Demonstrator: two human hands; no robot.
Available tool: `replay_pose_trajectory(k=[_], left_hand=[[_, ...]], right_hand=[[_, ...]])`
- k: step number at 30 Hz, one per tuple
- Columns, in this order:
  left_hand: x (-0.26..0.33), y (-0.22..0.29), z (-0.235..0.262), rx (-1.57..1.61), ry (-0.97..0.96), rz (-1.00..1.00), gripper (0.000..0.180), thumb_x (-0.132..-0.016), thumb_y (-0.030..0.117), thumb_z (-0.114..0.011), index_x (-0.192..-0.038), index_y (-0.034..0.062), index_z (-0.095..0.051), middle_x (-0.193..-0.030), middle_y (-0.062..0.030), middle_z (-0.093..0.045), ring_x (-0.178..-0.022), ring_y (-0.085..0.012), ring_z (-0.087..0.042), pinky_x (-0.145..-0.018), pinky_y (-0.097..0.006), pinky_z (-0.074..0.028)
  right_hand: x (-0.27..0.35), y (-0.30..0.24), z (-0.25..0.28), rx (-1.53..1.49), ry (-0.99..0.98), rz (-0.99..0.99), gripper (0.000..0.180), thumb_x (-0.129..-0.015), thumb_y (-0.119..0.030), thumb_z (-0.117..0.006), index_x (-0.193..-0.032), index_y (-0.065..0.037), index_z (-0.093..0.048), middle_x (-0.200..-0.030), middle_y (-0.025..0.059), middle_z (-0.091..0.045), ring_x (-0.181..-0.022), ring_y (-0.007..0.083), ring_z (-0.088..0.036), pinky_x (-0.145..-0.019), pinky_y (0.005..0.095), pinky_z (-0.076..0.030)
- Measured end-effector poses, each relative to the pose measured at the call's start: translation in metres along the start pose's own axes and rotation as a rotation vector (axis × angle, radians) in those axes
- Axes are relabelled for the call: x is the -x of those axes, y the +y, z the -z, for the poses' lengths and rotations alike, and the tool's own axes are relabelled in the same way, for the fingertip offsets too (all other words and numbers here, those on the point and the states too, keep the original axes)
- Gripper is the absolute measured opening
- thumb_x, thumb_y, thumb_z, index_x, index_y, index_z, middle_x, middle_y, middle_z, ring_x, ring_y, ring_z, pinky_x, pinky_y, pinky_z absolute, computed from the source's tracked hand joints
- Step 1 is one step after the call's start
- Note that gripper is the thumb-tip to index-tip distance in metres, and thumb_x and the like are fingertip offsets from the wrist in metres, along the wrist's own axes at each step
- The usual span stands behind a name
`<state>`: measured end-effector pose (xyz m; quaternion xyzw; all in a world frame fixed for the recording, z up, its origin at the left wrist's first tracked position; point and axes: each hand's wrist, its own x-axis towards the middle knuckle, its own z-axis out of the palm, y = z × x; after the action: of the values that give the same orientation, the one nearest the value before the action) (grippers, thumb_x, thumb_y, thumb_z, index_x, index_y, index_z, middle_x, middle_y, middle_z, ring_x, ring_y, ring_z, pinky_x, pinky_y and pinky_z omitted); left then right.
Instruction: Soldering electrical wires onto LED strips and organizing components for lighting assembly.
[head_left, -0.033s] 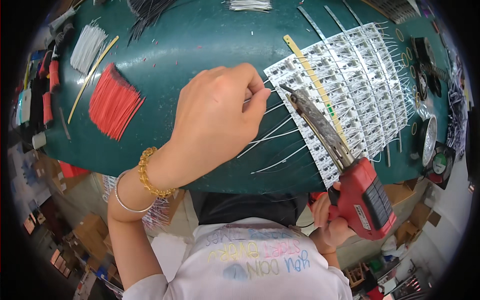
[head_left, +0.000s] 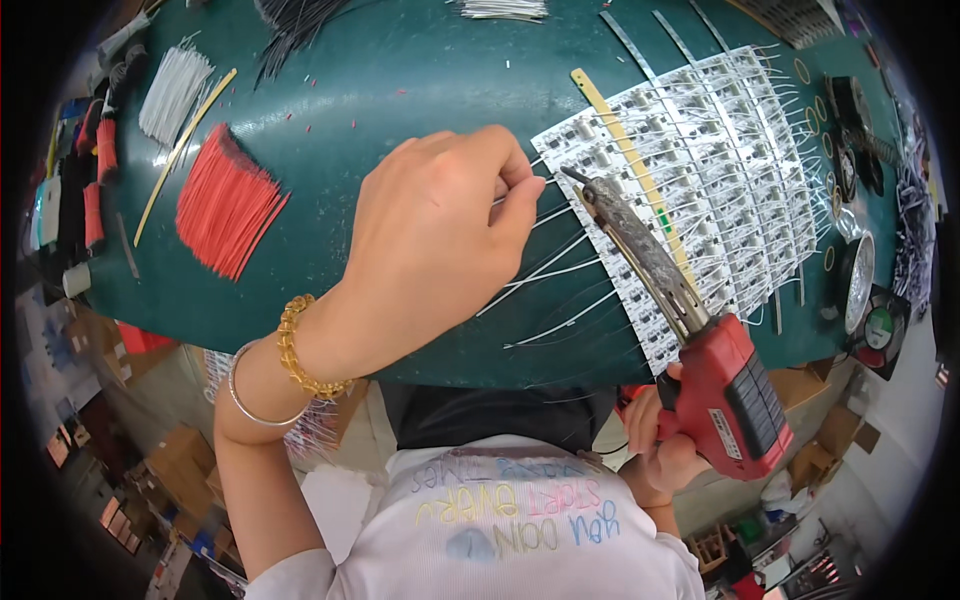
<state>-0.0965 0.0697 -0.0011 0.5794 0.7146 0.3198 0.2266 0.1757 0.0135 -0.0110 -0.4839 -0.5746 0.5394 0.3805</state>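
Observation:
My left hand [head_left: 440, 230] is closed in a pinch at the left edge of a panel of white circuit boards [head_left: 590, 160]. A thin white wire shows at its fingertips, partly hidden by the fingers. More white wires [head_left: 560, 276] stick out from the same edge, below the hand. My right hand [head_left: 665, 445] is wrapped round the handle of a red and black soldering gun [head_left: 725, 390]. The gun's dark tip points up and left, over the board edge just right of my left fingertips. Whether it touches a board I cannot tell.
A yellow strip [head_left: 630, 160] and several metal strips lie across the panel. To the left are red wires [head_left: 225, 205], white wires [head_left: 175, 95] and another yellow strip [head_left: 185, 155]. Black wires [head_left: 295, 30] lie at the back. A solder spool [head_left: 850, 105] and a round metal dish [head_left: 857, 280] stand right.

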Motion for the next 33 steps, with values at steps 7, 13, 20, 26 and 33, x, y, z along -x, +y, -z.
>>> replay_pose_trajectory(k=[7, 13, 20, 26, 33], left_hand=[[0.001, -0.003, -0.005, -0.045, 0.083, -0.115, 0.010, -0.080, 0.007, -0.070, -0.076, 0.0032, -0.062, -0.062, -0.0044, -0.056, -0.057, -0.0172, -0.050, -0.054, -0.031, -0.040], [0.002, -0.001, -0.004, -0.048, 0.083, -0.106, 0.009, -0.080, 0.006, -0.070, -0.076, 0.0035, -0.062, -0.063, -0.0034, -0.056, -0.057, -0.0154, -0.048, -0.054, -0.029, -0.039], [0.002, -0.002, -0.003, 0.017, 0.058, -0.078, 0.009, -0.080, 0.005, -0.071, -0.077, 0.0028, -0.063, -0.064, -0.0020, -0.056, -0.058, -0.0128, -0.045, -0.054, -0.027, -0.038], [0.001, -0.001, -0.002, 0.014, 0.035, -0.069, 0.008, -0.081, 0.006, -0.070, -0.078, 0.0023, -0.063, -0.065, -0.0020, -0.057, -0.058, -0.0125, -0.045, -0.055, -0.026, -0.038], [0.002, -0.001, -0.001, 0.007, 0.041, -0.074, 0.008, -0.080, 0.006, -0.070, -0.077, 0.0028, -0.063, -0.065, -0.0017, -0.057, -0.059, -0.0121, -0.044, -0.056, -0.027, -0.038]], right_hand=[[0.004, 0.008, 0.013, 0.047, -0.060, 0.000, 0.084, -0.085, -0.057, -0.063, -0.129, 0.011, -0.040, -0.050, -0.0016, -0.044, -0.040, 0.0095, -0.042, -0.041, 0.0238, -0.035], [0.013, 0.014, 0.024, 0.103, -0.075, 0.017, 0.083, -0.085, -0.057, -0.063, -0.132, 0.008, -0.040, -0.051, -0.0021, -0.045, -0.041, 0.0094, -0.043, -0.043, 0.0237, -0.036], [0.011, 0.007, 0.020, 0.056, -0.081, -0.015, 0.084, -0.085, -0.059, -0.062, -0.132, 0.007, -0.040, -0.051, -0.0023, -0.045, -0.041, 0.0096, -0.043, -0.043, 0.0241, -0.035], [0.003, -0.003, 0.010, 0.023, -0.086, -0.065, 0.085, -0.083, -0.060, -0.063, -0.131, 0.007, -0.041, -0.051, -0.0017, -0.045, -0.041, 0.0101, -0.043, -0.043, 0.0244, -0.035], [0.010, 0.011, 0.020, 0.091, -0.080, -0.003, 0.084, -0.083, -0.058, -0.064, -0.132, 0.007, -0.041, -0.051, -0.0016, -0.046, -0.041, 0.0102, -0.043, -0.043, 0.0243, -0.035]])
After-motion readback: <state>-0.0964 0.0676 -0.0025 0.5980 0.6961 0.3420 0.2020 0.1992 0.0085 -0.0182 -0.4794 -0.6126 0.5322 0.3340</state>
